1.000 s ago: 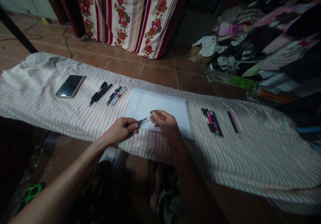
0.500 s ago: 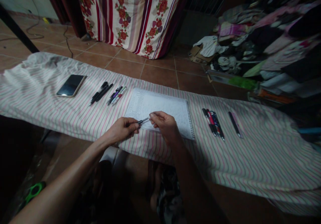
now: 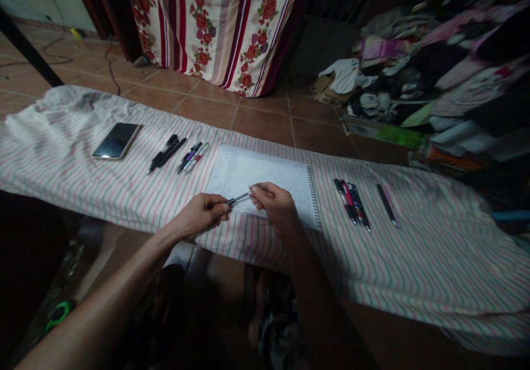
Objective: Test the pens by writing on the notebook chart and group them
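Observation:
Both of my hands hold one thin dark pen [image 3: 239, 197] over the near edge of a spiral notepad [image 3: 265, 179]. My left hand [image 3: 202, 212] is closed round the pen's near end. My right hand [image 3: 273, 204] pinches its far end with fingers curled. The notepad lies flat on a pink-and-green striped cloth [image 3: 124, 193], its spiral along the right side. I cannot tell whether the pen is capped.
A phone [image 3: 116, 141] lies at the left of the cloth. Dark pens [image 3: 166, 153] and coloured markers [image 3: 192, 157] lie left of the notepad; more pens [image 3: 351, 203] and a single pen [image 3: 387, 205] lie to its right. A floral curtain [image 3: 215, 27] hangs behind; piled clothes [image 3: 434, 66] fill the right.
My hands have barely moved; the right hand shifted slightly along the pen's far end. Everything on the cloth stays where it was.

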Motion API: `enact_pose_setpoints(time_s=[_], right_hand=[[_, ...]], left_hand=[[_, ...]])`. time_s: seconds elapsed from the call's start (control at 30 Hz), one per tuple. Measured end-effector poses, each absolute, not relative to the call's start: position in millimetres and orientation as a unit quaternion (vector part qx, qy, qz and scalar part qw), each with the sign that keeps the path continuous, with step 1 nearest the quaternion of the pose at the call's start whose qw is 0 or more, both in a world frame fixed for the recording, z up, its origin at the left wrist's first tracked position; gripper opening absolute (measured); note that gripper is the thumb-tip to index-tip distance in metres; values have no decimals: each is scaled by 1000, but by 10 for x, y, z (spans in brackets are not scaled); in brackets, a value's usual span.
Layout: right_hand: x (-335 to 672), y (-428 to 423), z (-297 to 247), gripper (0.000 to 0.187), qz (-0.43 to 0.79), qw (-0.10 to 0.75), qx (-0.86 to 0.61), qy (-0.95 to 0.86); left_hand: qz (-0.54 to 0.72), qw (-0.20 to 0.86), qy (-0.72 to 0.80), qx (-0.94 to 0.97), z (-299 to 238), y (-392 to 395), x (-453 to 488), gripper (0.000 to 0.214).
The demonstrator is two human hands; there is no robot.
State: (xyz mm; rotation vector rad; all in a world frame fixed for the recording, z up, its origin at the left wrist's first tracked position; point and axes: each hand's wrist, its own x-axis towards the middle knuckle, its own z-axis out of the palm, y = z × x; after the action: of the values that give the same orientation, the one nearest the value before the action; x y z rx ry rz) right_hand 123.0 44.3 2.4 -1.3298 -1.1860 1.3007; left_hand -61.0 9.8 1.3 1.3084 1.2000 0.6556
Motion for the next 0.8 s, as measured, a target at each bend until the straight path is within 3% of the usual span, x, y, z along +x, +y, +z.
enact_pose_setpoints(time_s=[0.8], right_hand=[[1332,461,42,30,504,487,-547,-458]], left_hand=[[274,581,518,564,-2,95,-652,26]])
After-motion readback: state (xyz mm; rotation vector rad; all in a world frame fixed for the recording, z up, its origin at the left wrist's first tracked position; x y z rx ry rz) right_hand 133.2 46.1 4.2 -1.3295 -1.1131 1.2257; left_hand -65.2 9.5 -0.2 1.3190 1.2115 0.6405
